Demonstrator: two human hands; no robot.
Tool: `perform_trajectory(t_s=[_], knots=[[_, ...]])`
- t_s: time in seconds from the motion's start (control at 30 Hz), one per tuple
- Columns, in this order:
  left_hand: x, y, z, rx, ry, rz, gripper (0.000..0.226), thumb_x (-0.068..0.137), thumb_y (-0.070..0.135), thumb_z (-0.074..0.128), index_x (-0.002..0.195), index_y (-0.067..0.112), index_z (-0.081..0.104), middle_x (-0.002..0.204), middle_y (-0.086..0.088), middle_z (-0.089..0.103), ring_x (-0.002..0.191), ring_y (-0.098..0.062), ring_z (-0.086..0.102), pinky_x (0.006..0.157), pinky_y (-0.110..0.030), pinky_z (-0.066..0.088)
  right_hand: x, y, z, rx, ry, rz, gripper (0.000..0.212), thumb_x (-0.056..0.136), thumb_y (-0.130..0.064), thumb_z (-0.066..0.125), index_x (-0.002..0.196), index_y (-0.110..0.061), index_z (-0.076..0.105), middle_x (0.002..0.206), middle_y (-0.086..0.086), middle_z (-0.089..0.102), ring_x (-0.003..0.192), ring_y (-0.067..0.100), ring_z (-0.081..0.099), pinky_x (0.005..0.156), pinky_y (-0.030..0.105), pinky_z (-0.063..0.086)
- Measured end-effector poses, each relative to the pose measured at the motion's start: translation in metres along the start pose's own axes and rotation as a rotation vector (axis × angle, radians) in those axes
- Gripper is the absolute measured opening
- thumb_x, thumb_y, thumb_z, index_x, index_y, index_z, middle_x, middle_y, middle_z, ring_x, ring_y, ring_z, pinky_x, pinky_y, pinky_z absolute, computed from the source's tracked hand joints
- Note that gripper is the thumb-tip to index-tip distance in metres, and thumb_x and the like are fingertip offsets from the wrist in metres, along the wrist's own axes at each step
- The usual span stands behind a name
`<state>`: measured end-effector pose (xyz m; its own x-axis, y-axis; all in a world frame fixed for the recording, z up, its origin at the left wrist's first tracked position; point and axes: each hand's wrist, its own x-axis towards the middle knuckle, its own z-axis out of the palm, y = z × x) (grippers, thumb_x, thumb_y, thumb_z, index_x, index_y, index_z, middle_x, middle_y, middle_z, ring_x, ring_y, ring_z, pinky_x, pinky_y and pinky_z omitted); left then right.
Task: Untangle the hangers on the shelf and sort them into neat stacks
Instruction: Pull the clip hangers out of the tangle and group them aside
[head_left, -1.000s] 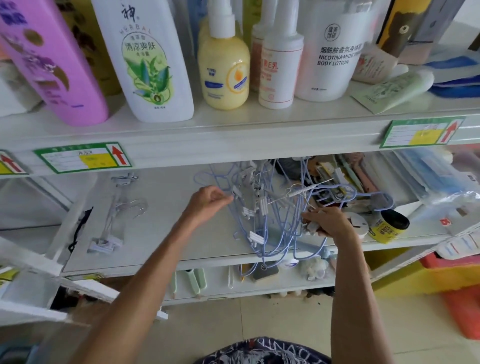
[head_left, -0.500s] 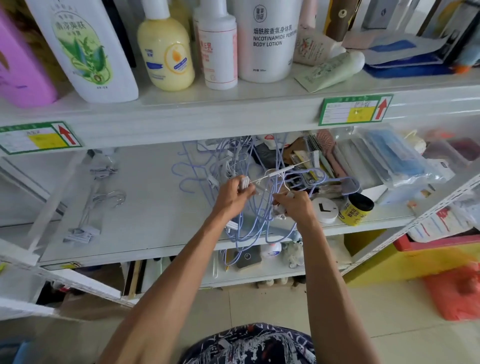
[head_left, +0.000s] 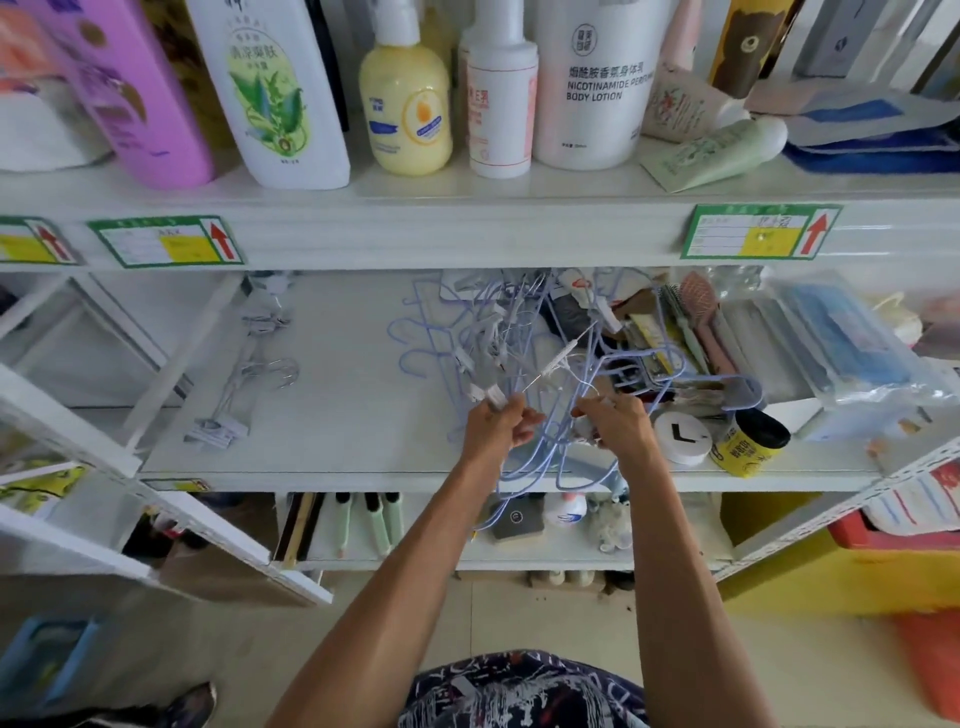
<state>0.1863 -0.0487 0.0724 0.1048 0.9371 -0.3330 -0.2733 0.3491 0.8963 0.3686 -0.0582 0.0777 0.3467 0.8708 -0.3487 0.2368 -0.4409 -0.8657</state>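
A tangled bunch of pale blue wire hangers with white clips (head_left: 498, 338) lies on the middle white shelf (head_left: 337, 415) and hangs over its front edge. My left hand (head_left: 496, 426) grips a white clip of one hanger at the near side of the tangle. My right hand (head_left: 615, 423) pinches hanger wire just to the right of it. A small stack of silver clip hangers (head_left: 244, 384) lies apart on the left of the same shelf.
Bottles of lotion and shampoo (head_left: 405, 98) stand on the shelf above. Brushes, packets, a white round tin (head_left: 681, 437) and a yellow jar (head_left: 748, 441) crowd the shelf's right side. The lower shelf holds small items. A yellow and red bin (head_left: 883, 566) sits at right.
My left hand moved right from the tangle's left edge and took hold of a white clip. My right hand stayed on the wire; both hands now sit close together.
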Motion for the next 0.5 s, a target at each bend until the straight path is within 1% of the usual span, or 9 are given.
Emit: perform_trajectory(t_s=[0.07,0.13,0.2,0.27,0.3,0.33,0.4,0.47,0.5], knots=[[-0.004,-0.003,0.005,0.009,-0.034,0.007,0.013,0.099,0.020,0.058,0.094,0.008,0.059,0.084,-0.009,0.074,0.077,-0.016,0.072,0.059,-0.021,0.053,-0.002,-0.001,-0.001,-0.037,-0.008,0.013,0.040,0.058,-0.051,0.066,0.081,-0.019,0.074,0.071,0.008,0.072,0.067,0.024,0.065,0.071,0.043,0.056],[-0.006,-0.003,0.014,0.045,-0.083,0.045,0.013,0.099,0.021,0.057,0.093,0.010,0.060,0.091,-0.010,0.074,0.084,-0.017,0.073,0.061,-0.022,0.053,-0.005,-0.004,0.000,-0.066,-0.008,0.000,0.037,0.062,-0.049,0.067,0.083,-0.019,0.073,0.073,0.008,0.071,0.068,0.024,0.065,0.072,0.043,0.056],[-0.005,0.000,0.026,0.069,-0.112,0.066,0.011,0.098,0.022,0.058,0.092,0.013,0.060,0.096,-0.013,0.074,0.087,-0.020,0.072,0.064,-0.024,0.053,-0.012,-0.011,0.001,-0.077,-0.027,-0.028,0.027,0.076,-0.039,0.067,0.088,-0.015,0.073,0.072,0.007,0.069,0.065,0.021,0.062,0.065,0.038,0.052],[-0.003,0.002,0.038,0.065,-0.105,0.052,0.011,0.098,0.020,0.059,0.091,0.012,0.061,0.093,-0.014,0.073,0.084,-0.021,0.071,0.067,-0.029,0.054,-0.017,-0.014,0.000,-0.052,-0.071,-0.041,0.022,0.089,-0.023,0.061,0.095,-0.005,0.069,0.073,0.010,0.067,0.063,0.019,0.057,0.057,0.030,0.044],[-0.002,0.002,0.043,0.055,-0.092,0.037,0.012,0.098,0.019,0.059,0.089,0.011,0.062,0.090,-0.012,0.073,0.080,-0.021,0.070,0.069,-0.032,0.054,-0.018,-0.014,-0.002,-0.052,-0.083,-0.043,0.020,0.091,-0.020,0.058,0.097,-0.004,0.068,0.076,0.012,0.067,0.063,0.019,0.057,0.055,0.028,0.042],[0.000,0.001,0.048,0.043,-0.068,0.022,0.013,0.098,0.019,0.059,0.088,0.010,0.063,0.087,-0.011,0.072,0.076,-0.019,0.069,0.069,-0.034,0.053,-0.019,-0.013,-0.002,-0.058,-0.094,-0.045,0.018,0.092,-0.020,0.056,0.098,-0.007,0.068,0.079,0.014,0.069,0.063,0.018,0.058,0.054,0.026,0.041],[0.001,-0.002,0.055,0.010,0.010,-0.006,0.016,0.098,0.020,0.059,0.088,0.009,0.064,0.083,-0.007,0.071,0.071,-0.016,0.067,0.068,-0.033,0.052,-0.021,-0.013,-0.004,-0.077,-0.127,-0.070,0.016,0.094,-0.025,0.057,0.098,-0.016,0.070,0.082,0.011,0.070,0.061,0.015,0.060,0.051,0.024,0.040],[0.002,-0.004,0.058,-0.126,0.065,-0.048,0.017,0.098,0.021,0.059,0.086,0.010,0.064,0.082,-0.005,0.070,0.072,-0.016,0.066,0.069,-0.034,0.051,-0.023,-0.014,-0.005,-0.091,-0.158,-0.083,0.016,0.095,-0.028,0.058,0.094,-0.022,0.072,0.080,0.004,0.071,0.058,0.013,0.061,0.050,0.022,0.039],[0.001,-0.005,0.057,-0.232,0.058,-0.086,0.016,0.098,0.021,0.059,0.086,0.012,0.064,0.086,-0.005,0.070,0.076,-0.017,0.066,0.071,-0.035,0.050,-0.023,-0.015,-0.007,-0.095,-0.166,-0.087,0.015,0.095,-0.029,0.059,0.090,-0.024,0.072,0.077,0.002,0.070,0.057,0.012,0.060,0.049,0.022,0.038]])
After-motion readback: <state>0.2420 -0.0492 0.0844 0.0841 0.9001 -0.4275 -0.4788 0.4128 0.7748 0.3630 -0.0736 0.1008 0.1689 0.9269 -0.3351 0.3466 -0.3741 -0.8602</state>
